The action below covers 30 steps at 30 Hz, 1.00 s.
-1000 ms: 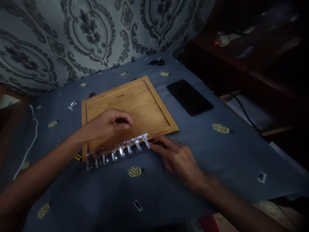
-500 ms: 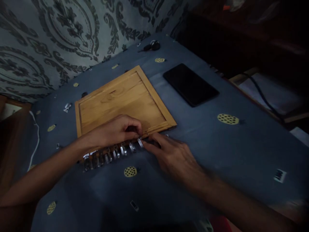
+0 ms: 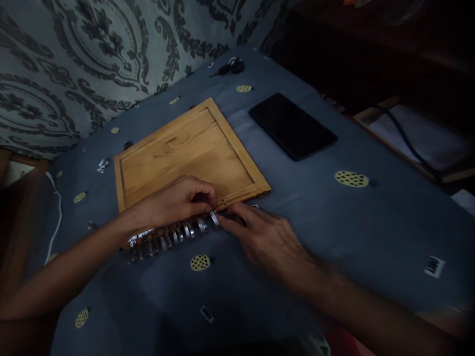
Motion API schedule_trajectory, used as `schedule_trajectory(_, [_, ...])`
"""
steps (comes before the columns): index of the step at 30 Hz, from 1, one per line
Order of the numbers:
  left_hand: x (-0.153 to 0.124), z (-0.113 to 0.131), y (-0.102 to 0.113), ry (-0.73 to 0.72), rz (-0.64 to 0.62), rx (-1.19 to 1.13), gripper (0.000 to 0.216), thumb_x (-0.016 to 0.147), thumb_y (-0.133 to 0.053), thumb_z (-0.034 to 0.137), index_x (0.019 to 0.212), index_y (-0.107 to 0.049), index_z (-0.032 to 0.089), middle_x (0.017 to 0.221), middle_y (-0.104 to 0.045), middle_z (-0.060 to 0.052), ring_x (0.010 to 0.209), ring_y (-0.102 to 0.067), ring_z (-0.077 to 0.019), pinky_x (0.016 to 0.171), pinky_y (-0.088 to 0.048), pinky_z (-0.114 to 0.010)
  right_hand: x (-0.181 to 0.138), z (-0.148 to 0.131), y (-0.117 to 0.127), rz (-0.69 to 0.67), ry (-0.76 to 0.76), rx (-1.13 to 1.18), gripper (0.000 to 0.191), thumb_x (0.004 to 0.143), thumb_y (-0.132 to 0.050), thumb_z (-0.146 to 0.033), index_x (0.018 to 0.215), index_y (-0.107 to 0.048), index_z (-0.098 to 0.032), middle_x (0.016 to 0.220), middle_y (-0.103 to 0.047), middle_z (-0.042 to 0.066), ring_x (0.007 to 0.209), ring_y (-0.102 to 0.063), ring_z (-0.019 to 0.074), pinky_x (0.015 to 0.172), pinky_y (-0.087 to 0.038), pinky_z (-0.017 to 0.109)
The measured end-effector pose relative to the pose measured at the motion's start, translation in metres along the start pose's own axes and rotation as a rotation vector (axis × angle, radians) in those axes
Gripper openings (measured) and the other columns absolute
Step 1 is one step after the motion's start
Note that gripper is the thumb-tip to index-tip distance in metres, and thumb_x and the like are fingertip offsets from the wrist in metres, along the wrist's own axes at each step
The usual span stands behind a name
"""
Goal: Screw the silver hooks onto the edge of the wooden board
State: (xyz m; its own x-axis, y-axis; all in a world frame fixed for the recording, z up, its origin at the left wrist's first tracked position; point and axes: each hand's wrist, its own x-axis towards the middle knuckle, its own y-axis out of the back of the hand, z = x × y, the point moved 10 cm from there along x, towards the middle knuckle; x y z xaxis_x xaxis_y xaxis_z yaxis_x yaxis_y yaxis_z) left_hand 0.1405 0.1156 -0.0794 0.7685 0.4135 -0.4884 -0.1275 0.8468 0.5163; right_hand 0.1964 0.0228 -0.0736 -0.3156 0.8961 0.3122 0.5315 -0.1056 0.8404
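A square wooden board (image 3: 185,148) with a raised frame lies on a blue patterned cloth (image 3: 334,232). Along its near edge runs a metal rack of several hooks (image 3: 170,236). My left hand (image 3: 174,200) rests on the board's near edge, fingers curled and pinched at the right end of the hook rack. My right hand (image 3: 263,237) comes from the right, its fingertips meeting the same end of the rack near the board's corner. Whether either hand holds a small part there is hidden.
A black phone (image 3: 291,126) lies face up right of the board. Keys (image 3: 232,66) sit at the far edge by a patterned wall. A small metal piece (image 3: 103,164) lies left of the board, a white cable (image 3: 55,207) at the far left. Dark furniture stands on the right.
My left hand slid from the board's middle to the rack's right end and pinched there. My right fingers closed in on the same spot. The view also shifted slightly.
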Motion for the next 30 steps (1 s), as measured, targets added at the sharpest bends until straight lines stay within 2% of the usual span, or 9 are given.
schedule_trajectory(5, [0.000, -0.002, -0.001, 0.017, 0.014, 0.006, 0.011, 0.083, -0.057, 0.021, 0.081, -0.066, 0.014, 0.071, -0.064, 0.000, 0.066, -0.055, -0.0096, 0.060, -0.041, -0.020, 0.000, 0.000, 0.003, 0.034, 0.004, -0.013, 0.049, 0.083, -0.050, 0.003, 0.122, -0.068, -0.022, 0.097, -0.069, 0.004, 0.080, -0.066, 0.0147, 0.062, -0.051, 0.023])
schedule_trajectory(10, [0.002, -0.006, -0.001, 0.039, 0.026, -0.047, 0.015, 0.082, -0.060, 0.028, 0.077, -0.062, 0.014, 0.068, -0.062, 0.001, 0.063, -0.053, -0.0092, 0.058, -0.041, -0.020, 0.000, 0.001, 0.000, 0.006, -0.012, -0.020, 0.050, 0.084, -0.051, 0.003, 0.124, -0.067, -0.024, 0.100, -0.069, 0.004, 0.083, -0.065, 0.0141, 0.065, -0.051, 0.022])
schedule_trajectory(16, [0.004, -0.013, -0.003, 0.063, 0.015, -0.187, 0.016, 0.077, -0.065, 0.026, 0.071, -0.056, 0.015, 0.060, -0.055, 0.005, 0.055, -0.048, -0.0066, 0.053, -0.038, -0.017, 0.000, 0.001, -0.002, -0.019, -0.014, -0.003, 0.051, 0.084, -0.052, 0.003, 0.125, -0.069, -0.022, 0.105, -0.069, 0.006, 0.086, -0.067, 0.0163, 0.065, -0.053, 0.025])
schedule_trajectory(20, [0.004, -0.021, -0.005, 0.098, 0.013, -0.298, 0.018, 0.075, -0.069, 0.024, 0.067, -0.055, 0.015, 0.056, -0.055, 0.006, 0.050, -0.045, -0.0048, 0.048, -0.036, -0.015, -0.001, 0.002, -0.002, -0.017, -0.016, -0.011, 0.056, 0.083, -0.054, 0.004, 0.129, -0.067, -0.026, 0.103, -0.070, 0.005, 0.085, -0.067, 0.0158, 0.066, -0.052, 0.024])
schedule_trajectory(26, [0.002, -0.023, -0.006, 0.112, 0.007, -0.348, 0.022, 0.076, -0.070, 0.025, 0.063, -0.055, 0.015, 0.052, -0.054, 0.006, 0.046, -0.045, -0.0041, 0.045, -0.034, -0.015, -0.001, 0.001, -0.002, -0.001, -0.010, -0.028, 0.058, 0.083, -0.053, 0.004, 0.129, -0.067, -0.027, 0.103, -0.070, 0.004, 0.087, -0.067, 0.0154, 0.065, -0.052, 0.023])
schedule_trajectory(30, [-0.001, -0.022, -0.004, 0.118, 0.000, -0.339, 0.021, 0.079, -0.068, 0.027, 0.066, -0.058, 0.015, 0.055, -0.056, 0.005, 0.048, -0.048, -0.0051, 0.046, -0.038, -0.016, 0.000, 0.002, -0.003, -0.014, -0.011, -0.017, 0.053, 0.083, -0.053, 0.003, 0.125, -0.068, -0.025, 0.106, -0.071, 0.005, 0.088, -0.068, 0.0159, 0.065, -0.053, 0.023])
